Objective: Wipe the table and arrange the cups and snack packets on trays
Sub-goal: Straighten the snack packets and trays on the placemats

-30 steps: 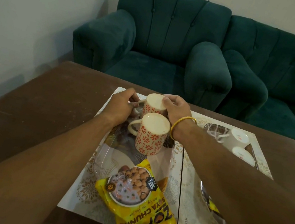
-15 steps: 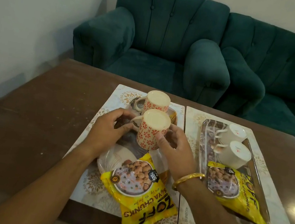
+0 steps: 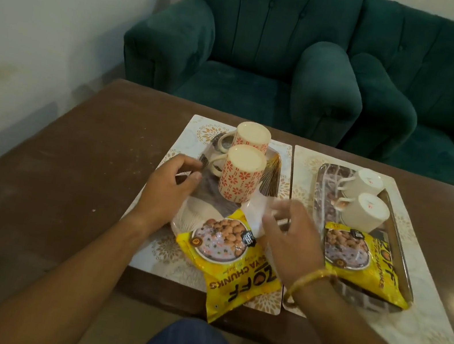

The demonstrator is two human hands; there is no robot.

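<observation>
Both hands hover empty, fingers loosely spread: the left hand (image 3: 170,183) at the left tray's (image 3: 197,215) left edge, the right hand (image 3: 291,240) over its right side. Two patterned cups (image 3: 240,174) stand upside down at the far end of this tray. The near packet (image 3: 234,261) lies half off the tray's near edge, overhanging the worktop (image 3: 70,159). The right tray (image 3: 401,242) holds two white cups (image 3: 367,196) and another packet (image 3: 361,262). A careless nudge of the tray could likely topple the close-set patterned cups or slide the overhanging packet to the floor.
</observation>
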